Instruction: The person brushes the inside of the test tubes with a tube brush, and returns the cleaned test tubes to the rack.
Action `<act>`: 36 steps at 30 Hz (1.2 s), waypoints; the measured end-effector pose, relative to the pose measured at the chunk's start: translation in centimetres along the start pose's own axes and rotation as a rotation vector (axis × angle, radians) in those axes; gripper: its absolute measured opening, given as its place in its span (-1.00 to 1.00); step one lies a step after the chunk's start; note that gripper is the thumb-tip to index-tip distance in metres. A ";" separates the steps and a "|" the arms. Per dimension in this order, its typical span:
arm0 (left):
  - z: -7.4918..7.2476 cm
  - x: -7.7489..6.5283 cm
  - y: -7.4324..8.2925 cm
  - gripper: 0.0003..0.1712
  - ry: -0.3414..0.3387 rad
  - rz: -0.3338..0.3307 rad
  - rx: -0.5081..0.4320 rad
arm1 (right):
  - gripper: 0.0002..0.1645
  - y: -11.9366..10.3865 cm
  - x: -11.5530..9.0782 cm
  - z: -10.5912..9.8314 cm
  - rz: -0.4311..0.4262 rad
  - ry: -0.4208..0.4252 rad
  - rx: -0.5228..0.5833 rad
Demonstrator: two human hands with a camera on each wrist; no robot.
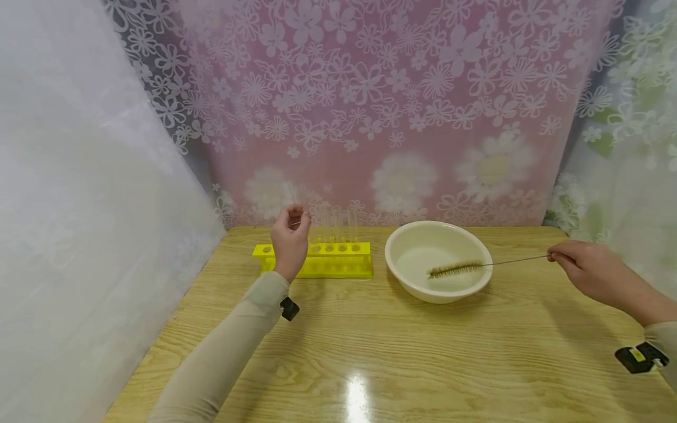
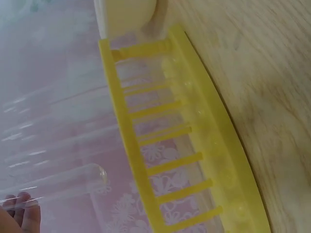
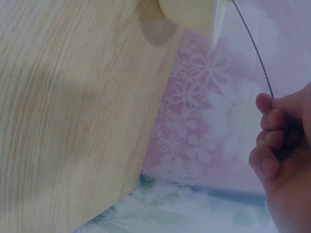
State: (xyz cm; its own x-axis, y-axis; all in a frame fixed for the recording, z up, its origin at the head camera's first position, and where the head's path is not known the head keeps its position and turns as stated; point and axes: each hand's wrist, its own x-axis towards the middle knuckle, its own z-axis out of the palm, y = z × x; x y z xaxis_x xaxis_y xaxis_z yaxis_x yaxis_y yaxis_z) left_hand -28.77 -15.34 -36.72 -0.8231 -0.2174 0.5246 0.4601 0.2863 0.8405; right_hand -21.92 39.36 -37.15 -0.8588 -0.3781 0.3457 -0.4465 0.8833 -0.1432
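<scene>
My left hand (image 1: 290, 247) is raised over the left part of a yellow test tube rack (image 1: 338, 272). It grips a clear test tube (image 2: 73, 184), whose rounded end lies above the rack's top bar in the left wrist view. Several other clear test tubes (image 1: 352, 223) stand upright in the rack's right part. With curled fingers, my right hand (image 1: 597, 275) holds the twisted wire handle of a test tube brush (image 1: 456, 269). The brown bristles are over the inside of a cream basin (image 1: 441, 295); whether they touch it I cannot tell.
The rack and basin stand side by side on a wood-grain table (image 1: 402, 352). Behind them hangs a pink floral curtain (image 1: 391, 117). A whitish sheet (image 1: 95, 205) hangs on the left, and another floral curtain (image 1: 629, 176) on the right.
</scene>
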 end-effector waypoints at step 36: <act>0.9 -1.2 -5.6 -0.75 -0.103 -0.139 0.203 | -0.79 0.0 0.3 0.3 0.015 -0.007 0.004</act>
State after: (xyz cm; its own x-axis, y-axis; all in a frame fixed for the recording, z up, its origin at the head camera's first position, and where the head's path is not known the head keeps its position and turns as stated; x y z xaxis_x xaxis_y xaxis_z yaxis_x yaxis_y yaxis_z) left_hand -30.64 -15.83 -42.14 -0.9080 -0.1750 0.3806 0.2722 0.4441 0.8536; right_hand -22.20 39.16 -37.33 -0.8673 -0.3664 0.3370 -0.4342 0.8879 -0.1521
